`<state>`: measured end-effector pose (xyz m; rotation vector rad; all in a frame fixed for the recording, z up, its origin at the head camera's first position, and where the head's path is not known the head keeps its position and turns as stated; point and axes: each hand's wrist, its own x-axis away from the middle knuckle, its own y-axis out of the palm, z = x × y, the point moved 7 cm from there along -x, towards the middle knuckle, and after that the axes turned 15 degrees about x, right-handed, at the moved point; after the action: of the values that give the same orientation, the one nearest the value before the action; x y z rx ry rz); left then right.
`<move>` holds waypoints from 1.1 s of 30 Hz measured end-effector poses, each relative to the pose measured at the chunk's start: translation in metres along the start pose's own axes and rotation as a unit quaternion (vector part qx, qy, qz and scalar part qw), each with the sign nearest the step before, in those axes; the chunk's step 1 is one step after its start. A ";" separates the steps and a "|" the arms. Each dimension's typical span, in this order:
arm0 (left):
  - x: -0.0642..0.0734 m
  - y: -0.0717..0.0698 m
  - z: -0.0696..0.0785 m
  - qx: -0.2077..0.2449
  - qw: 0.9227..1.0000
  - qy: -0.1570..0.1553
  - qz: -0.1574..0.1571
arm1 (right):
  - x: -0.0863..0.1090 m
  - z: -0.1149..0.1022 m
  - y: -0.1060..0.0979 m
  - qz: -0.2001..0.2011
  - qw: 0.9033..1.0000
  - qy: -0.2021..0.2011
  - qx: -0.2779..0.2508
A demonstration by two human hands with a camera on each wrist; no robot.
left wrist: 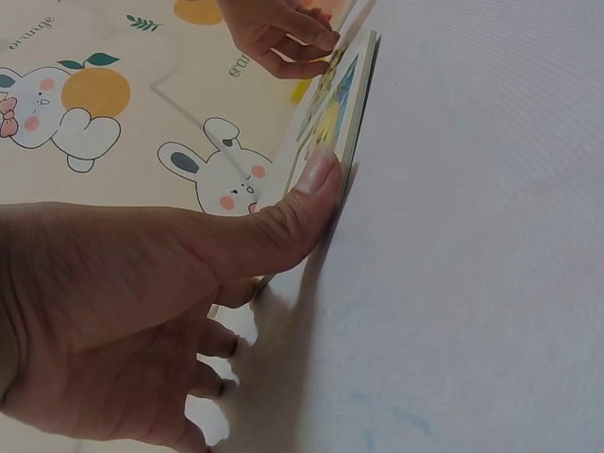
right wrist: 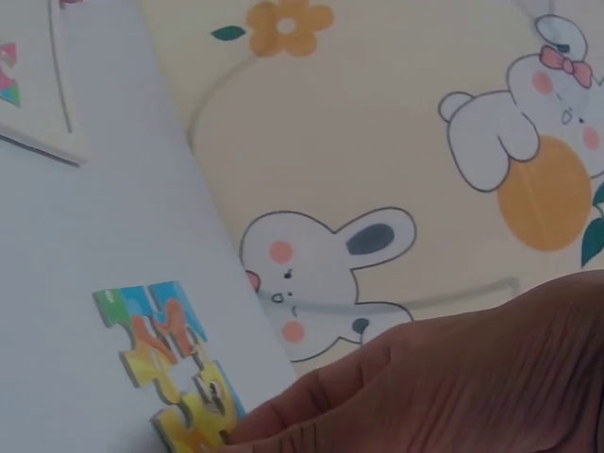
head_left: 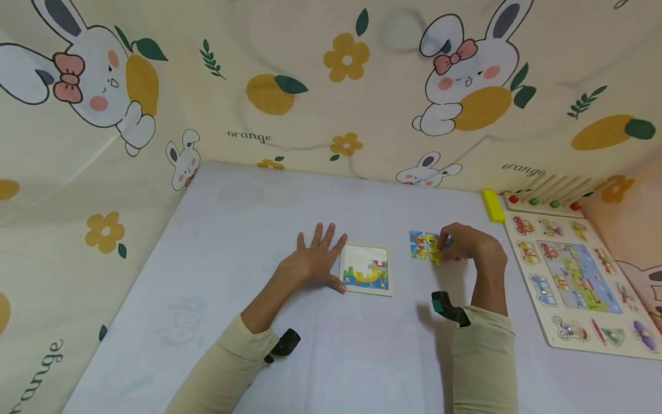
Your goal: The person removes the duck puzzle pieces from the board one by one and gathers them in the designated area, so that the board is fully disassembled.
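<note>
Spread fingers of my left hand rest on the white table, beside a small square jigsaw tray. Its thumb touches the tray's near left edge. Interlocked pieces fill the tray's bottom and part of its right side; the upper part shows bare backing. To the tray's right lies a small cluster of joined jigsaw pieces, blue, orange and yellow. My right hand is bent down over the cluster's right side, thumb and fingers pinching a yellow puzzle piece there. The fingertips partly hide that piece.
A large wooden picture board with vehicle shapes lies at the right. Behind it stands a rack with pegs and coloured beads, next to a yellow block. A cloth backdrop with rabbits and oranges rises behind the table.
</note>
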<state>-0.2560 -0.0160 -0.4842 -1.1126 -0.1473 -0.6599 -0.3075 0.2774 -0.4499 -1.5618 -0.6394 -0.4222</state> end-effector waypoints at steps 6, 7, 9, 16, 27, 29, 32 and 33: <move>0.001 0.000 0.001 -0.001 1.000 0.000 0.002 | 0.001 -0.002 0.000 0.008 1.000 0.023 -0.004; 0.001 0.000 0.001 -0.002 1.000 0.000 0.003 | 0.000 -0.002 0.000 0.008 1.000 0.024 -0.002; 0.002 0.001 0.001 -0.004 1.000 0.001 0.002 | 0.000 -0.003 0.001 0.006 1.000 0.025 0.000; 0.002 0.000 0.001 -0.003 1.000 0.002 0.004 | -0.003 -0.004 0.001 0.010 1.000 0.016 0.013; 0.002 -0.001 0.001 0.002 1.000 0.004 0.004 | 0.003 -0.002 0.004 -0.005 0.997 0.074 0.010; 0.003 -0.001 0.001 0.005 1.000 0.003 0.005 | 0.002 -0.004 0.006 -0.011 0.997 0.074 0.019; 0.003 -0.001 0.001 0.002 1.000 0.004 0.005 | 0.000 -0.005 0.006 -0.014 0.997 0.077 0.026; 0.003 -0.001 0.001 0.001 1.000 0.004 0.004 | 0.000 -0.005 0.007 -0.014 0.997 0.078 0.024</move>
<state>-0.2537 -0.0165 -0.4818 -1.1085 -0.1361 -0.6574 -0.3027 0.2721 -0.4544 -1.4591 -0.5470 -0.5402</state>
